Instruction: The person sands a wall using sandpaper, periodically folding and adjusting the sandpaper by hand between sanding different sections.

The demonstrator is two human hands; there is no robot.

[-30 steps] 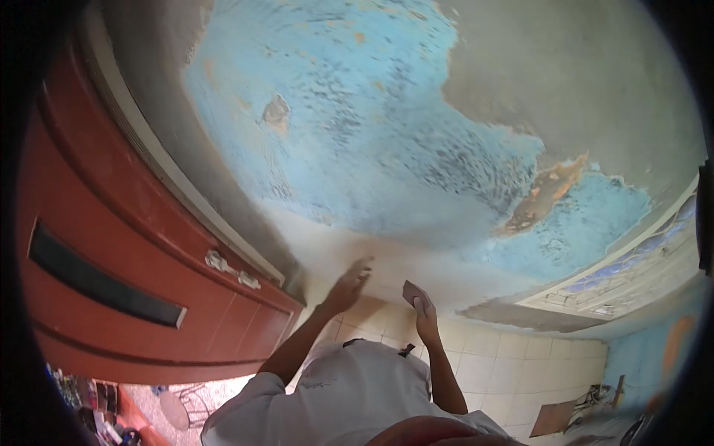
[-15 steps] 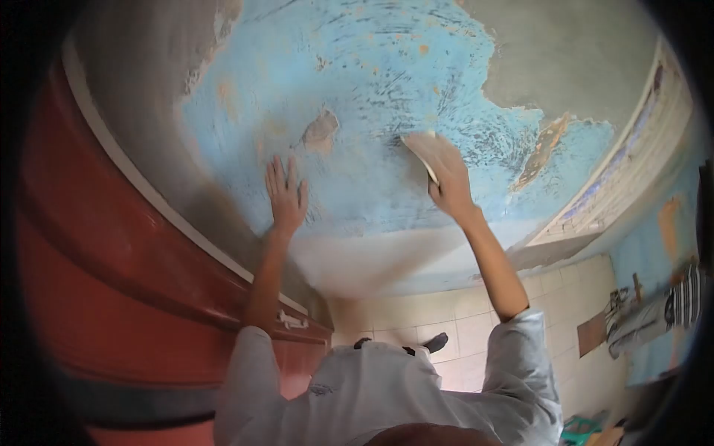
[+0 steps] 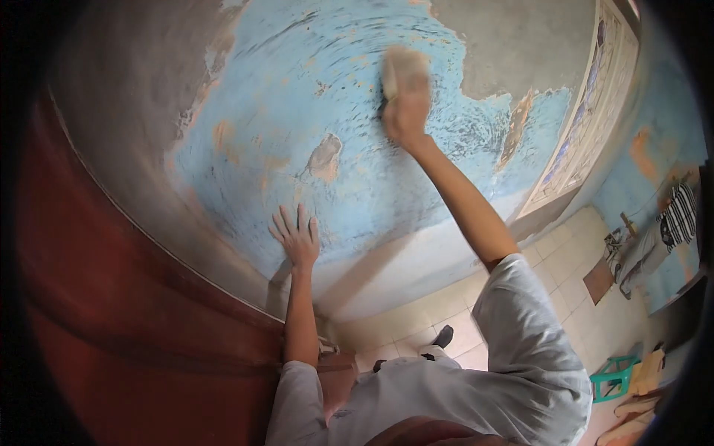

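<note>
Head view.

Item: blue-painted wall [image 3: 357, 204], filling the upper centre of the frame. Surface pale blue, streaked with dark curved marks, densest at upper centre and right of centre; orange-tan blotches at left of centre. One grey chipped patch [image 3: 325, 157] near the middle; one long brown-orange scar [image 3: 515, 134] to its right. Ragged edges meet grey plaster [image 3: 532, 48] at upper right, with more grey at upper left; a whitish band runs beneath the blue.

Item: pale pad [image 3: 401, 63], upper centre, light tan, blurred; appears flat against the blue paint. Material cannot be told.

Right hand [image 3: 409, 111]: upper centre, blurred, closed around the pale pad; exact finger placing cannot be told.

Left hand [image 3: 300, 241]: left of centre, holding nothing, fingers spread wide, appearing to rest on the lower part of the blue.

Surroundings: red door [image 3: 178, 364], lower left; window grille [image 3: 576, 137], upper right; green stool [image 3: 614, 377], lower right; person in a striped top [image 3: 678, 215], far right.
</note>
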